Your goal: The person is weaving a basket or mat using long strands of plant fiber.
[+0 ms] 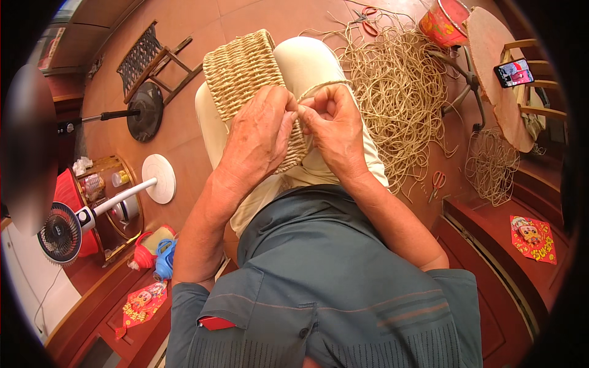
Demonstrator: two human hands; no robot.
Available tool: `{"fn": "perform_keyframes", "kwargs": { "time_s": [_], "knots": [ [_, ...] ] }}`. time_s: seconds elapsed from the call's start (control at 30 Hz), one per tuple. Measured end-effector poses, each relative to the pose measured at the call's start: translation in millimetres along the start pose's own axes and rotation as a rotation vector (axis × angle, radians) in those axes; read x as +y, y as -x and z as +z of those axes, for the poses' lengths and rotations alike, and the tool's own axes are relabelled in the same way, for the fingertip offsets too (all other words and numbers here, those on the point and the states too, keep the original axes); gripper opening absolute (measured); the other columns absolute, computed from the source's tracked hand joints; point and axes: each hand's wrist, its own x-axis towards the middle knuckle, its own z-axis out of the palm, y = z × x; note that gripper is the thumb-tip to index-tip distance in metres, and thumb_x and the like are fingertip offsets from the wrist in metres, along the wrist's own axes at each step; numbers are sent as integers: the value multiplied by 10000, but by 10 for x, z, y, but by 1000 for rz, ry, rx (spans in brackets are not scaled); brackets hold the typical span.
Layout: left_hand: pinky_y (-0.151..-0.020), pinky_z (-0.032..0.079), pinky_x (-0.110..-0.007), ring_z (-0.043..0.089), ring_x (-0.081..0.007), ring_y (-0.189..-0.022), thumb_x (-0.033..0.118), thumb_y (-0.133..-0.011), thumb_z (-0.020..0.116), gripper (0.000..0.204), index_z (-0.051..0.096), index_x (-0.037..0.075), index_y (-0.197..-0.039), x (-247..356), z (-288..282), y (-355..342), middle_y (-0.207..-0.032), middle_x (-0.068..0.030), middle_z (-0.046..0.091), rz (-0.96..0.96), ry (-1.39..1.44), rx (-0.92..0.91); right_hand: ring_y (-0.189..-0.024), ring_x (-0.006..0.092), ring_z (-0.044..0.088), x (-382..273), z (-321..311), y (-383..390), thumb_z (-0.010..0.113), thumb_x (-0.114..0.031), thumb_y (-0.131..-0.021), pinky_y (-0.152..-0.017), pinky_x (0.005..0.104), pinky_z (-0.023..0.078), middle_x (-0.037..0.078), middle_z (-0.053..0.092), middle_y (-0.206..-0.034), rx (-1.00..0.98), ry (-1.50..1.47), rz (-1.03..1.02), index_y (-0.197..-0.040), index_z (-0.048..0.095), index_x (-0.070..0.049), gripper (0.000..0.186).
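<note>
The right hand [336,126], in the head view, is drawn narrow, thumb and forefinger pinched together at a strand of cord [324,86] beside the edge of a woven basket [242,70]. The left hand [257,129] lies over the basket with fingers curled, its tips meeting the right hand's; whether they grip anything, I cannot tell. The basket sits tilted on the person's lap, over pale trousers [311,58]. To the right of the knees, a loose, tangled heap of cord [399,98] spreads over the reddish floor [190,16], with orange-handled scissors [438,181] near its lower edge and red-handled scissors [369,24] at its top.
</note>
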Motion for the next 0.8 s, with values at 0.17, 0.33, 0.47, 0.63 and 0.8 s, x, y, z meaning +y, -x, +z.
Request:
{"fn": "perform_keyframes", "kwargs": {
  "time_s": [0.17, 0.33, 0.47, 0.63, 0.8],
  "knots": [
    [-847, 520, -499, 652, -431, -950, 32, -1009, 644, 111, 593, 1, -1103, 12, 19, 6, -1003, -205, 627, 1, 17, 15, -777, 89, 664, 34, 20, 36, 727, 5, -1019, -668, 262, 560, 63, 729, -991, 18, 23, -45, -1181, 574, -34, 226],
    [-842, 519, -502, 656, -429, -943, 32, -1008, 645, 109, 595, 0, -1099, 15, 28, 12, -1004, -205, 630, -23, 9, 29, -768, 93, 693, 46, 32, 105, 705, 26, -1004, -706, 269, 578, 87, 796, -1025, 15, 233, -164, -1348, 615, -58, 366],
    [-835, 518, -500, 656, -425, -933, 33, -1008, 644, 105, 591, -1, -1093, 28, 37, -4, -998, -202, 627, -30, 22, 37, -715, 104, 699, 33, -5, 122, 684, 53, -962, -712, 271, 584, 101, 823, -1035, 7, 356, -246, -1459, 621, -76, 517],
    [-861, 518, -511, 634, -404, -951, 36, -989, 682, 160, 553, 18, -1082, -15, 37, -6, -992, -184, 596, -30, 24, 14, -698, 93, 680, -61, 10, 116, 688, 38, -942, -685, 272, 570, 92, 810, -1037, -55, 358, -258, -1470, 621, -79, 545],
    [-842, 535, -487, 657, -388, -939, 38, -987, 682, 116, 613, 14, -1076, 4, -42, -9, -1001, -174, 616, -102, 93, 20, -694, 79, 647, -73, -66, 77, 692, 21, -921, -681, 269, 555, 86, 783, -1090, -132, 363, -203, -1469, 616, -74, 561]
  ]
}}
